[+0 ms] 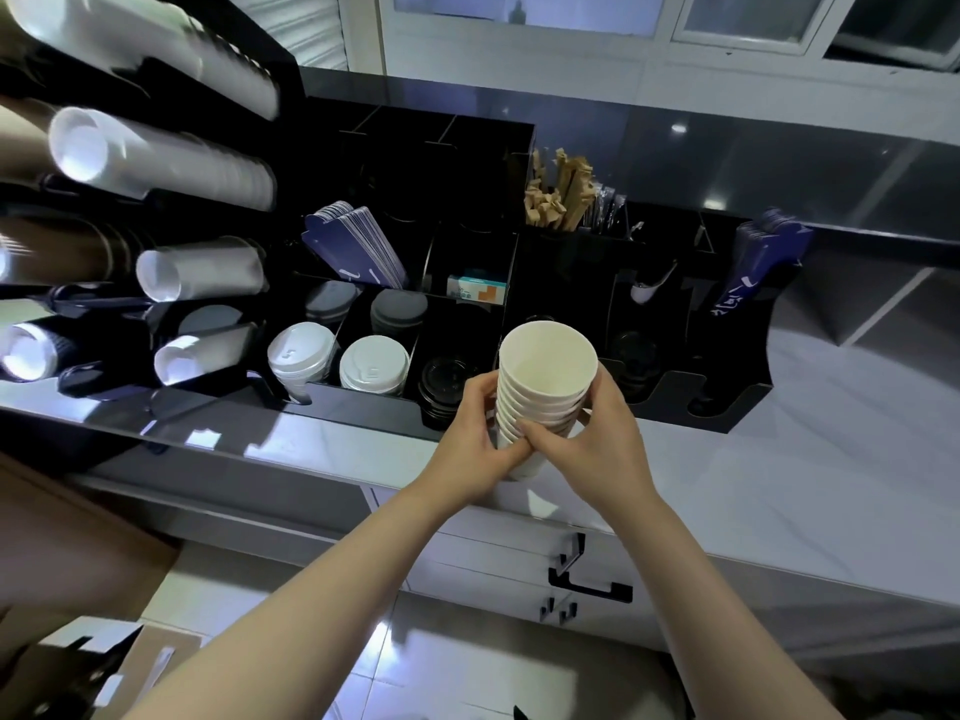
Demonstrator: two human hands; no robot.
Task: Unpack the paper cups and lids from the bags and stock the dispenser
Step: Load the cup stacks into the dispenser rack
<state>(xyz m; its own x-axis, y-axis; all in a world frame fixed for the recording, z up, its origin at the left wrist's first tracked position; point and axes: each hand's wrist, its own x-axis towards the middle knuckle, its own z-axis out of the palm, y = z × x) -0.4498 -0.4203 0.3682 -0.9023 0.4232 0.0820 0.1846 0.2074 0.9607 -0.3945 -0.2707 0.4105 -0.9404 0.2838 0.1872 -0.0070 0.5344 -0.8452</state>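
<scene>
Matt white paper cups [545, 376] are nesting before a glossy black plastic dispenser [363, 402], smooth white plastic lids [373, 365] sitting inside, on a shiny pale countertop [805, 459].

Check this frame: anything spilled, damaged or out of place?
Nothing stands out. Both hands, left and right, grip a neat stack of white cups; lids sit stacked in the organizer.

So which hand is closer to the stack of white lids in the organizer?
Left. The left hand grips the stack of cups on the side facing the white lids; the right hand grips the far side.
</scene>
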